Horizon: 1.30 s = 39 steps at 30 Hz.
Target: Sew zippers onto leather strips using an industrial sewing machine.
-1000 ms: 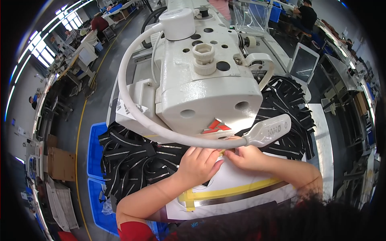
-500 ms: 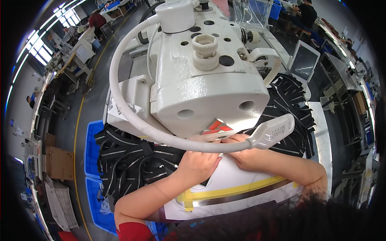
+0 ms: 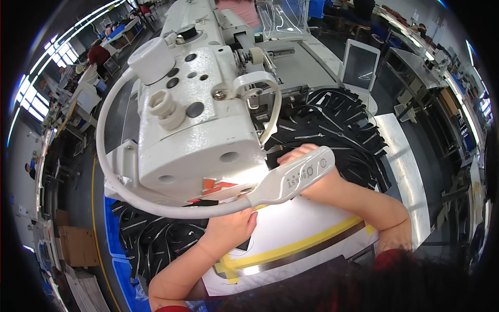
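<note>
A large white sewing machine head point(image 3: 202, 140) fills the middle, with bright light under its front. My left hand point(image 3: 228, 229) rests on the white board point(image 3: 296, 221) just below the machine; its thumb shows, but the lamp's cord and the machine hide its other fingers. Below that hand, a small dark edge shows on the board. My right hand point(image 3: 317, 174) is beside the pile of black zipper strips point(image 3: 332, 125), fingers reaching forward and slightly bent, with nothing visible in them. The lamp's flat white handle point(image 3: 296, 177) covers part of this hand.
Yellow tape point(image 3: 296, 248) runs along the board's near side, beside a shiny strip. More black zippers point(image 3: 161, 239) lie at the left over blue bins point(image 3: 122, 270). A screen point(image 3: 359, 65) stands at the far right. People sit at distant benches.
My right hand has left the place beside my left hand under the machine and moved right to the zipper pile. The view has turned right, so the machine appears farther left.
</note>
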Tool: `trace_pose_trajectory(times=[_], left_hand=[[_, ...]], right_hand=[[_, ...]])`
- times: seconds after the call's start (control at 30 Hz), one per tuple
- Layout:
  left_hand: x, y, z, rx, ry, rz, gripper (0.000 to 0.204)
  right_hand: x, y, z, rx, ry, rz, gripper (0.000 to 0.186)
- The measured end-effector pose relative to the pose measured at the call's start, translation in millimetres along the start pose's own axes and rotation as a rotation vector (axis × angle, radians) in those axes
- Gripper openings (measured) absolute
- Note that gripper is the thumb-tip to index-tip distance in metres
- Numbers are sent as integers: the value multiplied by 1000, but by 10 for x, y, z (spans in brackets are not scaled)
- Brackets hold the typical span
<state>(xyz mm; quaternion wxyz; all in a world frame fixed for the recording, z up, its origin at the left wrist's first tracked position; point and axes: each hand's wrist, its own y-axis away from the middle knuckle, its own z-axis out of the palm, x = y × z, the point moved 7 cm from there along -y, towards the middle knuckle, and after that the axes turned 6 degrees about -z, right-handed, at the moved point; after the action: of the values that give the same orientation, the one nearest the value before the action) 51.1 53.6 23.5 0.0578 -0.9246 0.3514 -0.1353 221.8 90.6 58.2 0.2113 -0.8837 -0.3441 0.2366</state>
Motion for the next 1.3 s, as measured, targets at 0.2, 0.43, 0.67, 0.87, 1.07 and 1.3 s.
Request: trace_pose_trajectory(times=[0.2, 0.43, 0.67, 0.87, 1.07, 1.3], left_hand=[[2, 12, -77, 81, 31, -21, 28], [-16, 11, -37, 87, 8, 13, 42], [42, 53, -91, 193, 65, 115, 26], [-30, 132, -184, 264, 63, -17, 23], [61, 92, -116, 263, 35, 75, 24], [59, 78, -89, 187, -37, 22, 33]], right_hand=[[523, -90, -744, -59, 344, 343, 11], [962, 331, -659, -230, 229, 479, 21], [784, 252, -884, 136, -216, 621, 14], [10, -1, -151, -316, -592, 386, 18], [133, 31, 612, -330, -457, 173, 22], [208, -78, 655, -357, -327, 252, 61]])
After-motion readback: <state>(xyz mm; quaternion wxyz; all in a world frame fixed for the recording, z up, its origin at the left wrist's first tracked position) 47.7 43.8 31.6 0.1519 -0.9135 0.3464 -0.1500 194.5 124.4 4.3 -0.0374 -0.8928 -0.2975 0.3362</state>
